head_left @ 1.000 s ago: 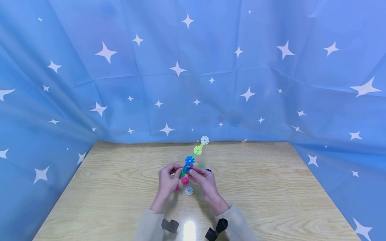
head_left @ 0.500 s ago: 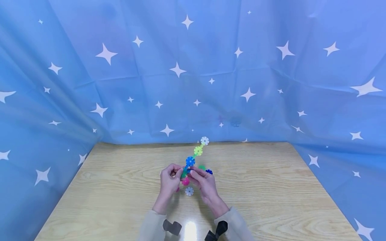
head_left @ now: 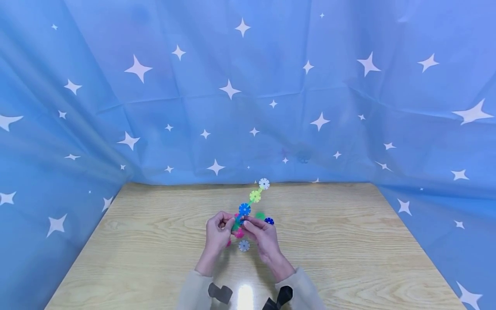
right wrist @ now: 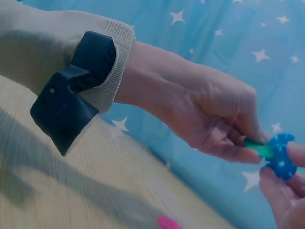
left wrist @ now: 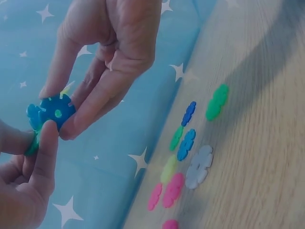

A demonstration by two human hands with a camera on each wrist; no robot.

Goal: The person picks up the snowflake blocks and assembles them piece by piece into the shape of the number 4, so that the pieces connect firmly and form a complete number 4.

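Observation:
Above the table, both hands hold a chain of joined notched plastic discs. It runs from a white disc (head_left: pixel 264 184) through a yellow disc (head_left: pixel 255 196) to a blue disc (head_left: pixel 244 209) near the fingers. My left hand (head_left: pixel 218 228) pinches a green disc (right wrist: pixel 252 144) at the chain's near end. Between its thumb and fingers, my right hand (head_left: pixel 265 234) grips another blue disc (left wrist: pixel 57 110), which meets the green one's neighbour. Fingers partly cover where these discs join, so I cannot tell how deeply they interlock.
Loose discs lie on the wooden table (head_left: pixel 329 249) under the hands: a grey-white disc (left wrist: pixel 199 167), a pink disc (left wrist: pixel 173 190), a green disc (left wrist: pixel 218 102), a dark blue disc (head_left: pixel 269 221) and several others. A starry blue cloth (head_left: pixel 186 107) hangs behind.
The chain's white far end has dipped slightly. Both hands keep nearly the same place and grip, with only small shifts of the fingers.

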